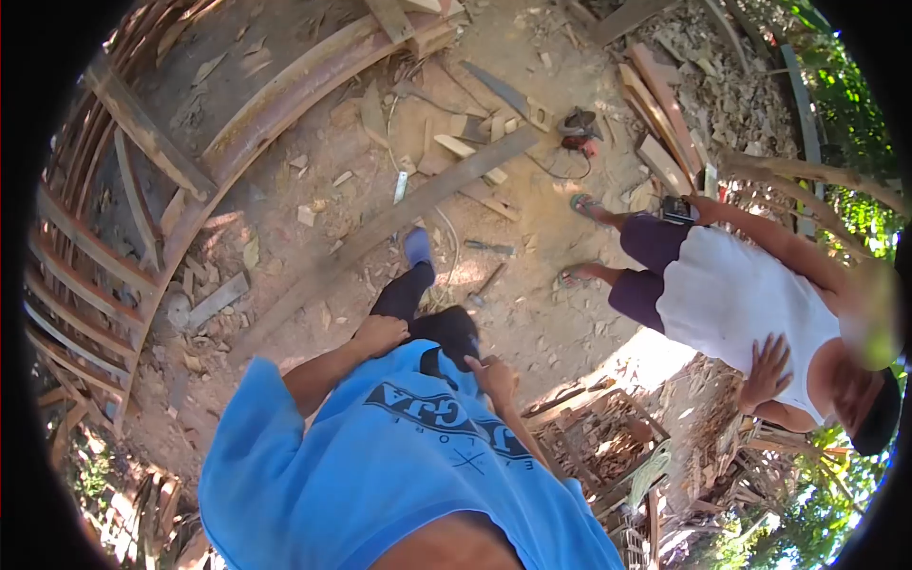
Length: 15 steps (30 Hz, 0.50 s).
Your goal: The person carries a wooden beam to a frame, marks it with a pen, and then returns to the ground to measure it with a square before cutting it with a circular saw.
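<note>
My left hand [380, 334] is closed against my dark trousers [404, 293], beside the hem of my blue shirt [380, 456]. At the other side of the hem, my right hand [496, 380] has its fingers curled against the trousers. Whether either hand grips cloth or something else is hidden. One foot [418, 247] in a bluish sock or shoe shows on the dirt ground, close to a long plank [427, 198] that lies diagonally in front of me.
A person in a white sleeveless top [736, 294] stands at right, holding a dark device [676, 209]. On the ground are a handsaw [496, 87], a red power tool [579, 142], a hammer [490, 282] and wood offcuts. A curved timber frame [275, 104] runs along the left.
</note>
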Motion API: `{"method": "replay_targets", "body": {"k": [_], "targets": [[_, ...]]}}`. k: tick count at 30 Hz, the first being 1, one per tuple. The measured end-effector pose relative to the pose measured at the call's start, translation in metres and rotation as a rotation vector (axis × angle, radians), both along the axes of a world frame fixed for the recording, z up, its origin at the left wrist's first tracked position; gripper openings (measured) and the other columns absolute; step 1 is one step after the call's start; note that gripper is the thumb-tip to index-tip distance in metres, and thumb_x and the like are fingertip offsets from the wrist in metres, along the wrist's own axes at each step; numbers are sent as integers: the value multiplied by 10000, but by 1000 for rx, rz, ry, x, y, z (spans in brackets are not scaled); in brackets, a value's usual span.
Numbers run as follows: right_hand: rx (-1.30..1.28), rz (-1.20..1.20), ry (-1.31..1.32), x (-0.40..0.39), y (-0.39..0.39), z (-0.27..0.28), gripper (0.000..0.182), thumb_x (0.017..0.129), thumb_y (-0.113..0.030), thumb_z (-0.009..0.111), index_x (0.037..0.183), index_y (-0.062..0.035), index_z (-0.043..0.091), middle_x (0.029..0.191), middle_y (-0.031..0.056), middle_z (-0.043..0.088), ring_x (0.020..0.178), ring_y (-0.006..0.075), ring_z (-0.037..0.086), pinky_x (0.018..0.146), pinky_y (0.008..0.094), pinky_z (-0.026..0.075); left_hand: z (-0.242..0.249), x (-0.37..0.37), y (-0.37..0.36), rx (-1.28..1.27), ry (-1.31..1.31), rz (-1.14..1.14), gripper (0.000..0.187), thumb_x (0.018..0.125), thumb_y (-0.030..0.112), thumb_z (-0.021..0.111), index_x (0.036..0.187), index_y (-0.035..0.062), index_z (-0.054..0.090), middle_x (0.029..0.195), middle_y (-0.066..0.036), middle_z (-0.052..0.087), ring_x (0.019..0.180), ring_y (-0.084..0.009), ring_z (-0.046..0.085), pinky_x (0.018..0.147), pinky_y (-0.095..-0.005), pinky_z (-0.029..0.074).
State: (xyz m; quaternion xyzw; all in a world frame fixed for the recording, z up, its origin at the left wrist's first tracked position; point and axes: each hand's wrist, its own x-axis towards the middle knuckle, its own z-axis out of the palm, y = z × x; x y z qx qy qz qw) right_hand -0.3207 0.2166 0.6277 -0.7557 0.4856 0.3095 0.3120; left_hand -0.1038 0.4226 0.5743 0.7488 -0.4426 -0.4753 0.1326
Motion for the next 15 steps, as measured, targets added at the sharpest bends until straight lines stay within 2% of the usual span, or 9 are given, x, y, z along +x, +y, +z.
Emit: {"method": "replay_targets", "body": {"k": [2, 3, 6, 7, 10, 12, 13, 14, 15], "targets": [[-47, 97, 133, 26, -7, 22, 582, 852, -587, 618, 841, -13, 716, 841, 229, 710, 834, 388, 698, 766, 479, 530, 3, 10, -7, 80, 38, 49, 356, 932, 402, 542, 956, 65, 654, 899, -183, 699, 851, -382, 674, 774, -512, 519], [-107, 122, 48, 26, -8, 24, 590, 854, -592, 618, 808, -9, 696, 767, 235, 685, 771, 395, 688, 694, 507, 511, 4, 14, -11, 104, 54, 82, 356, 932, 406, 544, 948, 68, 657, 902, -182, 701, 856, -383, 672, 774, -510, 518], [-33, 114, -91, 20, -23, 9, 558, 877, -546, 608, 771, -1, 662, 740, 249, 648, 731, 398, 669, 648, 512, 479, 10, 23, -16, 110, 203, 215, 369, 933, 416, 547, 920, 65, 661, 925, -183, 701, 881, -393, 666, 776, -505, 511], [-21, 126, -136, 25, -31, 18, 498, 904, -471, 593, 759, 3, 639, 720, 261, 611, 692, 410, 637, 626, 497, 460, 12, 21, -16, 102, 274, 268, 375, 933, 419, 548, 909, 62, 662, 935, -184, 701, 890, -397, 663, 776, -503, 508], [413, 234, -146, 24, -63, 46, 437, 902, -422, 583, 818, 3, 642, 778, 254, 635, 780, 429, 635, 706, 487, 498, 1, 0, 5, -44, 374, 393, 398, 939, 422, 540, 881, 43, 649, 878, -191, 682, 842, -399, 650, 751, -479, 493], [636, 537, -261, 57, -81, 69, 352, 884, -341, 584, 791, -7, 647, 779, 221, 642, 796, 412, 627, 718, 456, 499, 9, -16, 32, 55, 566, 458, 411, 953, 413, 527, 868, 24, 629, 820, -207, 648, 783, -384, 627, 733, -455, 477], [762, 492, -100, 66, -89, 54, 408, 916, -382, 590, 725, -24, 634, 676, 158, 630, 668, 321, 647, 615, 404, 511, 4, -36, 57, -46, 666, 456, 423, 966, 405, 519, 834, 16, 618, 778, -208, 617, 740, -349, 599, 719, -439, 463], [844, 441, 71, 81, -98, 30, 441, 920, -417, 594, 707, -32, 626, 643, 131, 612, 617, 284, 632, 576, 383, 504, 33, -42, 54, 41, 678, 524, 401, 991, 373, 486, 872, 14, 618, 779, -157, 617, 756, -260, 587, 764, -409, 472], [916, 383, 240, 98, -104, -4, 475, 924, -451, 598, 689, -39, 617, 609, 104, 594, 566, 248, 618, 537, 361, 497, 36, -54, 56, 80, 718, 571, 410, 987, 389, 496, 902, 8, 622, 776, -150, 621, 760, -251, 595, 767, -410, 475]]}}
